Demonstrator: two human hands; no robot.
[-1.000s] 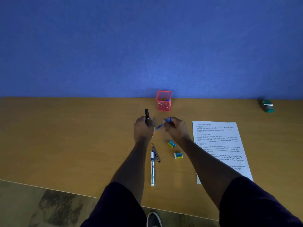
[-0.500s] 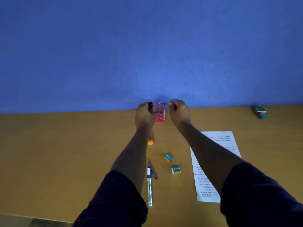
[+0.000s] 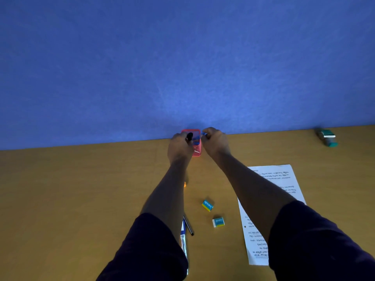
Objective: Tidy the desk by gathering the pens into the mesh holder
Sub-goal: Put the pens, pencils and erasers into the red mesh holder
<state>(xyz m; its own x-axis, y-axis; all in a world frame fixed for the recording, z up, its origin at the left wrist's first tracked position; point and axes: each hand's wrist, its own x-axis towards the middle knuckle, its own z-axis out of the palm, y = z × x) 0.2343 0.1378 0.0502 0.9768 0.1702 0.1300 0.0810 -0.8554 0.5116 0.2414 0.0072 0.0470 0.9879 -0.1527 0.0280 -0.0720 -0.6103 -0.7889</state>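
Nearest the front edge of the desk: a white-and-blue pen and a thin dark pen, both flat and partly hidden under my left forearm. Not collected yet. Just right of them, two small erasers, then a printed sheet toward the right edge. A small orange bit shows beside the left arm; can't tell what it is.

Far edge, against the blue wall: the red mesh holder, with something blue and something white already visible inside. Left hand is curled around a black pen, tip at the holder's left rim. Right hand pinches a blue pen at the right rim. Both hands touch or crowd the holder; exact contact is unclear.

My read: drop step for both pens. Doing it well means getting each pen near upright, point over the opening, and letting go one at a time so they don't cross. The holder looks light, so avoid knocking the rim. A stapler-like green thing sits at the far right corner, well apart.
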